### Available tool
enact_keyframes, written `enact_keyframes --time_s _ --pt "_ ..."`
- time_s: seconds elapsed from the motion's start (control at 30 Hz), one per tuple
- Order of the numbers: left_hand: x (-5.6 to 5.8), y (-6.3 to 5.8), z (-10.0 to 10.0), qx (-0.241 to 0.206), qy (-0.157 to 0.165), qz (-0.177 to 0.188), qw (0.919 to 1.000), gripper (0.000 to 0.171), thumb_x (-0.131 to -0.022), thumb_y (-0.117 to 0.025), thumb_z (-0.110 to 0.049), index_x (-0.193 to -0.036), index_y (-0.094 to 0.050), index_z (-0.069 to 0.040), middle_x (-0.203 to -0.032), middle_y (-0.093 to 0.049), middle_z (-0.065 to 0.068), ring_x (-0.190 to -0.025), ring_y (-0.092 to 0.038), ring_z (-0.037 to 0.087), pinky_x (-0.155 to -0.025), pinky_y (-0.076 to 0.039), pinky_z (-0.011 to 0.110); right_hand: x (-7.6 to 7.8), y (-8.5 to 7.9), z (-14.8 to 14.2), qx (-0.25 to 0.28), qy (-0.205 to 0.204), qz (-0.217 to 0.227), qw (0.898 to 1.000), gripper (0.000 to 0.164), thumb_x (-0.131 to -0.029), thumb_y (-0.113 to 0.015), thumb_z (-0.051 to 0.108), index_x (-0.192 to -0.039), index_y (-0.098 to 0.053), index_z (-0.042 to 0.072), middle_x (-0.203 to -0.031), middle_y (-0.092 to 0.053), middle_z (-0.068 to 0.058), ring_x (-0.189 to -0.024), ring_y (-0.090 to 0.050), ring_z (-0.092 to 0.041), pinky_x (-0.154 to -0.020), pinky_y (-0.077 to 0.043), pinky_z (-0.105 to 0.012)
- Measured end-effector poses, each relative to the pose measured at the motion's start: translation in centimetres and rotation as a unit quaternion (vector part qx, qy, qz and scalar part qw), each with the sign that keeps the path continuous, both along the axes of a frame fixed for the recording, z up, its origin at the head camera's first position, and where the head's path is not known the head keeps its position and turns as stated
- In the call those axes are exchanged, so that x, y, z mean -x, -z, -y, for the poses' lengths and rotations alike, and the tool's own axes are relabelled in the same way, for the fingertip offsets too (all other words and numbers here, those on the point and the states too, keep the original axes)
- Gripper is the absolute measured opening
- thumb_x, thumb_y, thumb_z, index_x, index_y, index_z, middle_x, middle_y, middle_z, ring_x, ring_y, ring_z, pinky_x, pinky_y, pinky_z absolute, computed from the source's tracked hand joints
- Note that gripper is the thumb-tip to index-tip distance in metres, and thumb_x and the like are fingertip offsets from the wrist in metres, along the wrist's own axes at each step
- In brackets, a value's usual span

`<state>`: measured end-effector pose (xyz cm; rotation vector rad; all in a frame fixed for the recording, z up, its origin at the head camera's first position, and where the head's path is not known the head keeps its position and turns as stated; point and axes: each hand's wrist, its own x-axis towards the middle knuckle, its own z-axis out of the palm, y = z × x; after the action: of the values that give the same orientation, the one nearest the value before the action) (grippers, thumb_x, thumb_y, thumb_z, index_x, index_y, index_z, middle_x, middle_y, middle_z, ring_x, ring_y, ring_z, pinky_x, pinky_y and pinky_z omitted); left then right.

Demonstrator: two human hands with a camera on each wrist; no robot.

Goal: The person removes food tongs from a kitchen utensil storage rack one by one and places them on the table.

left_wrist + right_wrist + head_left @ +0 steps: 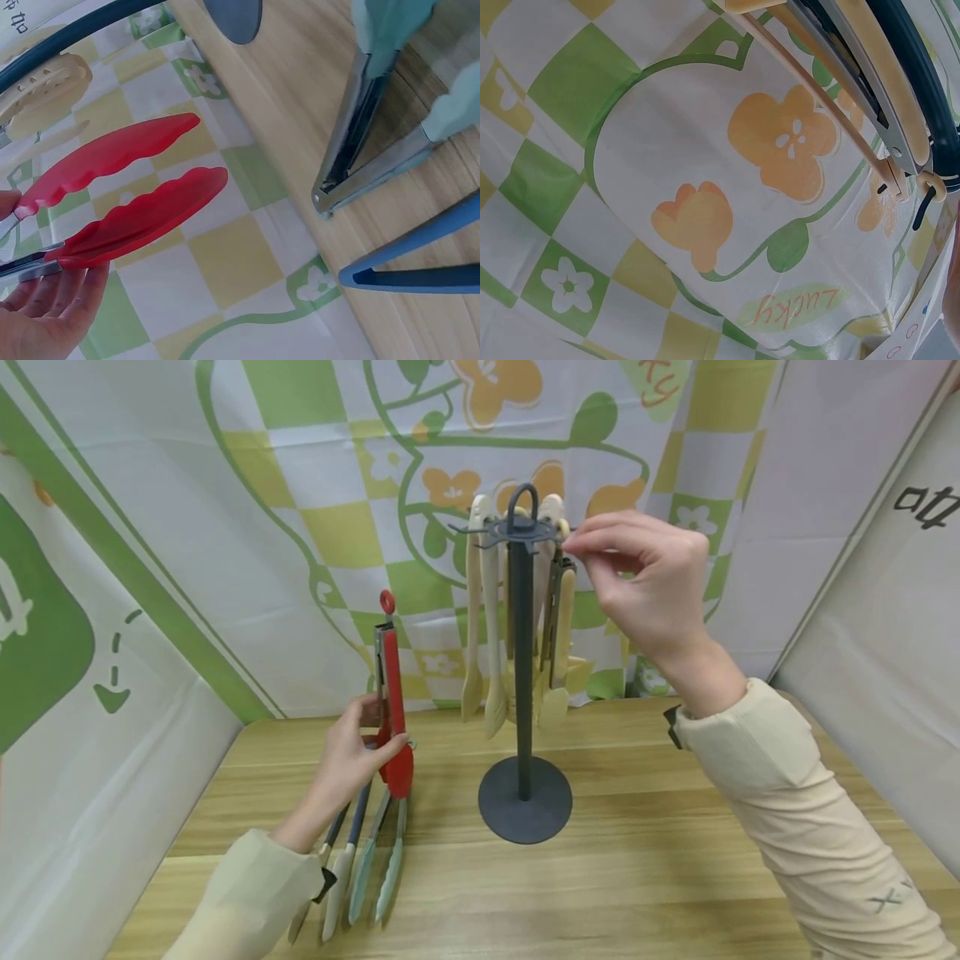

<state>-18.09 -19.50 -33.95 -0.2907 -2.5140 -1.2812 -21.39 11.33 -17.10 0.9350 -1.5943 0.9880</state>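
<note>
My left hand (360, 739) grips red tongs (395, 693), held upright with their ring at the top. In the left wrist view, the red scalloped tips (142, 225) are spread apart, and fingers (71, 304) lie beneath one arm. A dark utensil stand (523, 668) on the table carries several cream utensils, among them a spoon (493, 702). My right hand (648, 581) is at the top of the stand, thumb and fingertips together right at a hook holding cream tongs (904, 90). Whether these fingers pinch anything, I cannot tell. In the right wrist view, only that hand's edge shows.
Left of the stand's round base (525, 814), mint-tipped tongs (388, 872) and blue-handled tongs (345, 868) lie on the wooden table (630, 877). A patterned cloth (300, 552) hangs behind the table, with pale walls at both sides.
</note>
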Motion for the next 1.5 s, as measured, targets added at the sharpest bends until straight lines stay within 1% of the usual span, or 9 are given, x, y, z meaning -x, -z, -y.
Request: enact_keyframes --time_s 0.13,0.33,0.57,0.87,0.97,1.2,1.5 --pt "0.0 0.0 0.4 0.015 -0.012 0.000 0.9998 0.054 -0.079 -0.069 -0.003 -0.124 -0.042 0.007 -0.111 -0.056 0.021 -0.097 -0.055 0.031 -0.077 -0.053 0.044 0.0 0.0 0.1 0.000 -0.001 0.001 1.000 0.014 -0.075 -0.064 -0.015 -0.072 -0.072 -0.003 -0.077 -0.069 -0.013 -0.070 -0.066 -0.023 -0.065 -0.052 -0.015" --pt "-0.1 0.0 0.9 0.030 -0.022 0.005 0.9993 0.052 -0.079 -0.069 -0.003 -0.122 -0.042 0.008 -0.111 -0.056 0.023 -0.097 -0.055 0.033 -0.077 -0.053 0.044 0.0 -0.1 0.1 0.004 -0.003 0.005 1.000 0.015 -0.075 -0.063 -0.015 -0.072 -0.072 -0.003 -0.077 -0.070 -0.012 -0.070 -0.066 -0.022 -0.065 -0.052 -0.015" --pt "-0.4 0.2 1.9 0.030 -0.031 0.018 0.9989 0.051 -0.079 -0.068 -0.002 -0.122 -0.041 0.009 -0.111 -0.055 0.024 -0.098 -0.054 0.034 -0.078 -0.052 0.045 0.0 -0.1 0.1 0.003 -0.002 0.005 1.000 0.014 -0.075 -0.064 -0.014 -0.072 -0.072 -0.003 -0.077 -0.070 -0.012 -0.070 -0.066 -0.022 -0.065 -0.052 -0.015" --pt "-1.0 0.2 3.1 0.040 -0.046 0.030 0.9977 0.051 -0.080 -0.068 -0.004 -0.122 -0.041 0.009 -0.111 -0.054 0.023 -0.098 -0.053 0.033 -0.077 -0.052 0.042 0.0 0.0 0.0 0.001 0.002 0.006 1.000 0.014 -0.075 -0.064 -0.014 -0.072 -0.072 -0.003 -0.077 -0.070 -0.012 -0.070 -0.066 -0.022 -0.065 -0.052 -0.015" --pt "-1.2 0.2 3.4 0.044 -0.050 0.029 0.9974 0.052 -0.080 -0.068 -0.003 -0.123 -0.040 0.009 -0.111 -0.054 0.024 -0.098 -0.052 0.033 -0.077 -0.052 0.043 0.0 0.0 0.0 0.001 0.001 0.007 1.000 0.014 -0.075 -0.064 -0.014 -0.072 -0.072 -0.003 -0.078 -0.070 -0.012 -0.071 -0.066 -0.022 -0.065 -0.052 -0.015" --pt "-1.5 0.6 4.0 0.080 -0.062 0.022 0.9947 0.054 -0.080 -0.069 -0.006 -0.125 -0.040 0.008 -0.109 -0.054 0.023 -0.097 -0.053 0.035 -0.075 -0.052 0.046 0.0 0.0 0.0 0.002 0.000 0.012 1.000 0.015 -0.075 -0.063 -0.015 -0.072 -0.072 -0.003 -0.078 -0.070 -0.012 -0.071 -0.067 -0.021 -0.065 -0.053 -0.016" --pt "-2.0 0.4 4.7 0.087 -0.064 0.017 0.9940 0.050 -0.079 -0.069 -0.004 -0.121 -0.043 0.007 -0.107 -0.056 0.022 -0.095 -0.054 0.033 -0.071 -0.053 0.042 -0.1 0.0 0.0 0.003 0.001 0.015 1.000 0.015 -0.075 -0.064 -0.015 -0.072 -0.072 -0.003 -0.078 -0.070 -0.012 -0.071 -0.066 -0.021 -0.065 -0.053 -0.016"
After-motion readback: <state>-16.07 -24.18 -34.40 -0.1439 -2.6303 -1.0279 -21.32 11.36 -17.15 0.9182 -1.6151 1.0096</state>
